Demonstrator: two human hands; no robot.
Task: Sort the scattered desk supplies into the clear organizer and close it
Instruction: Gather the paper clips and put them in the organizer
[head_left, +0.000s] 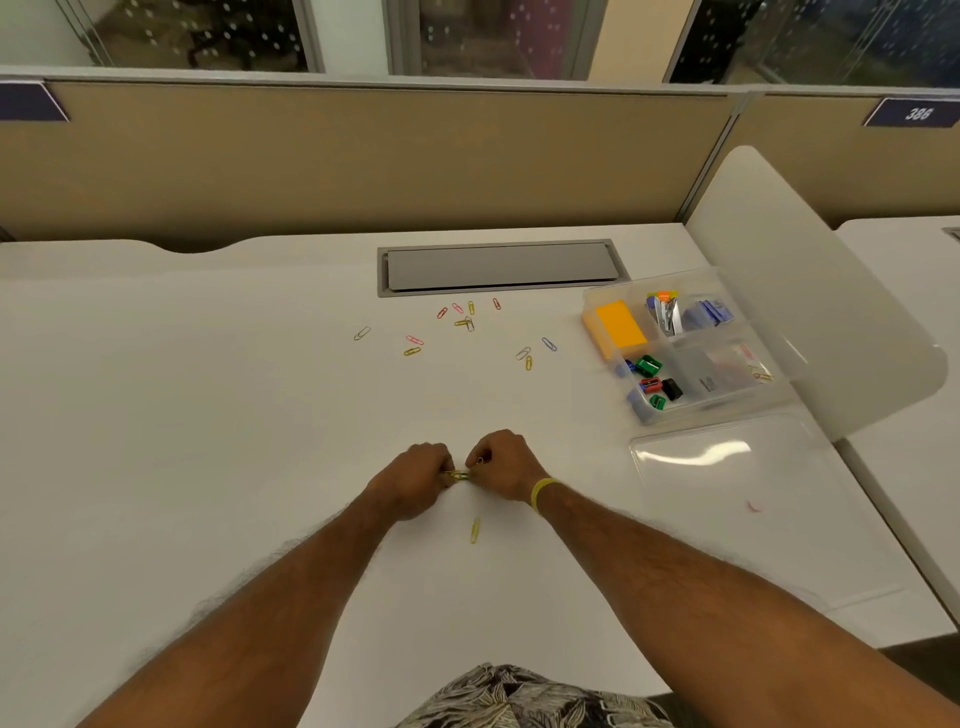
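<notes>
Both the left hand and right hand pinch yellow paper clips near the desk's front edge, with the organizer far right, nearer the right hand.

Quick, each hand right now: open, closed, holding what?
Left hand: pinches the yellow paper clips held between both hands.
Right hand: pinches the same yellow paper clips from the other end.
</notes>
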